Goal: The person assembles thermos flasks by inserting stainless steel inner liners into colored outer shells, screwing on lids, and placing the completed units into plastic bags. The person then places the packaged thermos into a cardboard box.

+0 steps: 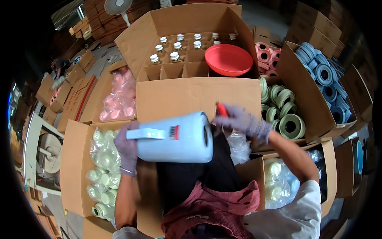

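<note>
A light blue plastic jug body (187, 148) with a handle and a small label lies sideways above my lap, its dark round opening facing right. My left hand (127, 147), in a grey glove, is closed around its left end by the handle. Close to the opening, my gloved right hand (244, 119) grips a small tool with a red handle (222, 110); its kind does not show clearly. Just beyond stands an open cardboard box (191, 95) with white-capped bottles (175, 56) in dividers. A red bowl (229, 59) rests over its right compartments.
To the left, boxes hold bagged pale green parts (105, 179) and bagged pink parts (119, 95). At the right are green rings (292, 126), blue rings (324, 74), pink rings (264, 55) and a box of bagged parts (275, 170). A fan (118, 5) stands at the back.
</note>
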`<action>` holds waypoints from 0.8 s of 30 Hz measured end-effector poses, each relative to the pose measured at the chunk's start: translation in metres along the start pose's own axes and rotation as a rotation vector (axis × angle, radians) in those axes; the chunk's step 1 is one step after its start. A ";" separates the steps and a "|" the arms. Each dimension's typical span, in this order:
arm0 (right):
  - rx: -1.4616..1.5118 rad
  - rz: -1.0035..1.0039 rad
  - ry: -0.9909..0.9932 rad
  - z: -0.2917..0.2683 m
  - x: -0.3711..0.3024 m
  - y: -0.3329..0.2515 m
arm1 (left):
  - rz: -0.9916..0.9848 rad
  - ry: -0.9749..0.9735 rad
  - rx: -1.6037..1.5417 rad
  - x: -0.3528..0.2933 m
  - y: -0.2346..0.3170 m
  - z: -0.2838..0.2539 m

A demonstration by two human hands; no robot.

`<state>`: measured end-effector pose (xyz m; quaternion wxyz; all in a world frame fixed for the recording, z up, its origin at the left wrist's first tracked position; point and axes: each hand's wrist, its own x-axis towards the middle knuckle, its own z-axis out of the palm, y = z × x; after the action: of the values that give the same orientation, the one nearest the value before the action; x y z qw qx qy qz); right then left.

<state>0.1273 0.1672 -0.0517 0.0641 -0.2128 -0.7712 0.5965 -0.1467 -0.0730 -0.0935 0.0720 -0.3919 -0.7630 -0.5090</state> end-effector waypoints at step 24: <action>-0.784 0.106 0.739 -0.091 -0.131 0.160 | 0.259 -0.587 -0.132 -0.083 0.002 0.007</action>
<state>0.3179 0.2265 -0.1572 0.2164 -0.4550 -0.8504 0.1518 -0.0871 -0.1106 -0.1376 -0.1123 -0.6196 -0.6603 -0.4092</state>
